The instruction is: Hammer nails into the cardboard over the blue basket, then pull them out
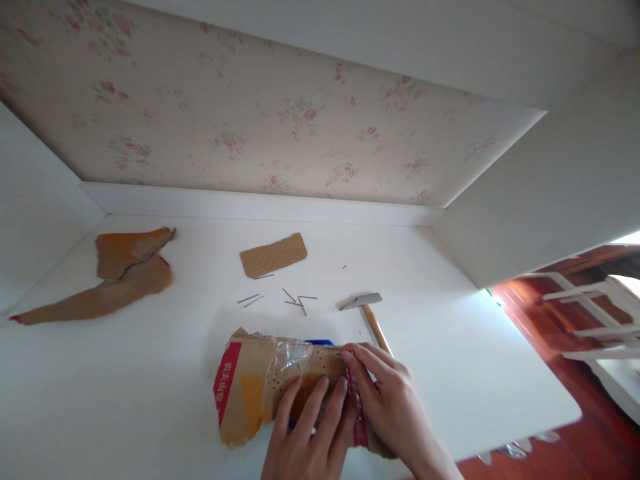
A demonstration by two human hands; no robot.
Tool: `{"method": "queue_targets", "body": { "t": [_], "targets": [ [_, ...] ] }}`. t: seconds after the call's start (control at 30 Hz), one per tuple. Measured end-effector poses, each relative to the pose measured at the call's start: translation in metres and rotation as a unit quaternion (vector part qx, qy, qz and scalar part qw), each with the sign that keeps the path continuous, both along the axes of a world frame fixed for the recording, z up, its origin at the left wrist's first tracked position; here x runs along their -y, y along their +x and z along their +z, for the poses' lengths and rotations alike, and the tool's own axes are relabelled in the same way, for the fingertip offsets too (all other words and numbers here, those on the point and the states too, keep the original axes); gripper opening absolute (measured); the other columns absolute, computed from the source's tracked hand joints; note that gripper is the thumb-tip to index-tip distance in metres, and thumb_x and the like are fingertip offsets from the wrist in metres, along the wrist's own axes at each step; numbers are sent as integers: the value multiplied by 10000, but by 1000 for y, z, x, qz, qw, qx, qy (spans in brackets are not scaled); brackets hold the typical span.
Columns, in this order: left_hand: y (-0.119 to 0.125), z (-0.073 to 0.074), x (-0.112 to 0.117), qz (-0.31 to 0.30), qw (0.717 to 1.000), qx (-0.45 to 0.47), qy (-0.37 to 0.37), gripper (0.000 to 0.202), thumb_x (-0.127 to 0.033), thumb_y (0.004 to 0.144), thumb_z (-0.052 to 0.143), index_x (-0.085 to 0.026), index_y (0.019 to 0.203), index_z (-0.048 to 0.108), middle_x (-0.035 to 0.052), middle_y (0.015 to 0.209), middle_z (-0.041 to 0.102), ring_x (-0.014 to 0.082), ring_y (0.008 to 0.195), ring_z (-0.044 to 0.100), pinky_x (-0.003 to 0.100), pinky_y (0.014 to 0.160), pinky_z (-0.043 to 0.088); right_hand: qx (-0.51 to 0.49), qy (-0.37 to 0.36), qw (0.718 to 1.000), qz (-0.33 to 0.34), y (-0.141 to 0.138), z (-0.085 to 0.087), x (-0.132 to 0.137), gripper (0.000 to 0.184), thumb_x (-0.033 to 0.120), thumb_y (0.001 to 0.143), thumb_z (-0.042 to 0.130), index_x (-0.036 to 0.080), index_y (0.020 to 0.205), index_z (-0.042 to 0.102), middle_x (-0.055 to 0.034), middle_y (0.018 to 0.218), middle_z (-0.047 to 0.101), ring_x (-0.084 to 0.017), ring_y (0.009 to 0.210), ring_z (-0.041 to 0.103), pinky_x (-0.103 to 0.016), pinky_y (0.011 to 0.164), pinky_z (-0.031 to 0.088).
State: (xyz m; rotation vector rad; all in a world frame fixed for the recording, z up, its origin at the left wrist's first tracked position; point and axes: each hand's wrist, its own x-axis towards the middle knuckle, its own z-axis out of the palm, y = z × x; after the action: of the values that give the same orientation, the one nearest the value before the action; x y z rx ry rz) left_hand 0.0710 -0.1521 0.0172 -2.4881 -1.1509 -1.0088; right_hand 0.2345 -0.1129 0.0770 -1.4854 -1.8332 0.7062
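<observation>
A torn piece of brown cardboard (250, 390) with red and yellow print, clear tape and small punched holes lies near the front edge of the white desk (150, 373). My left hand (307, 433) lies flat on it, fingers stretched out. My right hand (385, 393) rests on the cardboard's right edge, fingertips pressed together at its top corner. A blue object (320, 343) peeks out from under the cardboard. Just behind my right hand lies a hammer (367, 312) with a wooden handle.
Several loose nails (295, 300) lie scattered mid-desk. A small perforated cardboard piece (273, 255) sits behind them. Larger torn cardboard scraps (115, 273) lie at the left. Floral wallpaper backs the desk, white side panels flank it. White chair and red floor at right.
</observation>
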Motion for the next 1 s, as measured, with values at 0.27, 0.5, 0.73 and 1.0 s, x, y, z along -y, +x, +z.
{"method": "queue_targets", "body": {
  "t": [0.27,0.5,0.73,1.0],
  "targets": [
    [1,-1,2,8,1000,17,-4,293,-215,1009,485,-229,1093,765,24,1247,722,215,1175,590,507,1232,207,8,6,1000,8,0,2,-1,225,226,1044,496,242,966,707,-22,907,737,-169,794,694,-276,765,537],
    [3,-3,1,8,999,35,-8,301,-200,1012,474,-213,1060,771,22,1229,730,225,1168,589,510,1233,197,13,11,1000,14,-1,2,-4,208,215,1044,503,250,985,700,-16,933,747,-162,822,703,-260,781,539],
    [2,-2,2,2,999,30,-18,302,-207,1009,470,-216,1100,758,31,1238,718,226,1163,582,494,1216,215,36,23,999,23,-3,3,-6,233,216,1044,493,235,956,708,-29,898,751,-180,796,697,-294,761,547],
    [-12,33,-13,-56,994,45,-86,392,-568,953,569,-235,1097,719,20,1108,748,200,1017,645,353,1088,361,56,18,998,32,-4,1,-8,245,219,1046,489,229,942,710,-38,922,754,-194,826,694,-326,795,560]
  ]
}}
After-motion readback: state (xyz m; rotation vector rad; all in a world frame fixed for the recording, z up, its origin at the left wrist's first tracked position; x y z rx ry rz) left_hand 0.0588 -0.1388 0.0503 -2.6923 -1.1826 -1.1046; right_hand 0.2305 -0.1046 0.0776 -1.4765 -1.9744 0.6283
